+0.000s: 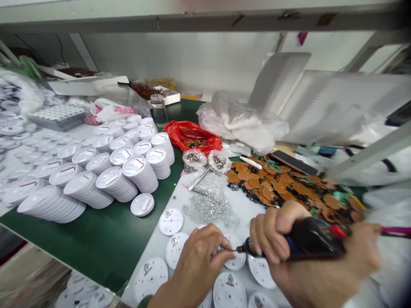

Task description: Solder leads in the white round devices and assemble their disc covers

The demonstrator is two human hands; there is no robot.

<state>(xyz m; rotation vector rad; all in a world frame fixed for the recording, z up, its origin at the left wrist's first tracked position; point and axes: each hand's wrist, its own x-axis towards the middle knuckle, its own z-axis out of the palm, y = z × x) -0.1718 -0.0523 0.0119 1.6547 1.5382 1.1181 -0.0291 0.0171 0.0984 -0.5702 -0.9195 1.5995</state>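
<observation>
My right hand [276,239] is wrapped round a black electric screwdriver [316,238] with a red part near its back end, held almost level and pointing left. Its thin bit reaches the fingertips of my left hand [205,256], which are pinched together at the tip. Whatever small piece sits in that pinch is hidden. Below and around both hands lie several round white plastic discs [229,291] with small holes and metal clips. A heap of small silvery screws [210,209] lies just beyond my left hand.
Stacks of white round covers [139,173] stand on the green mat [96,244] at left. Orange-brown boards [266,184] are piled at right, beside a dark phone [293,162]. A red bag [192,137], a clear plastic bag [239,122] and a glass jar [158,109] stand behind.
</observation>
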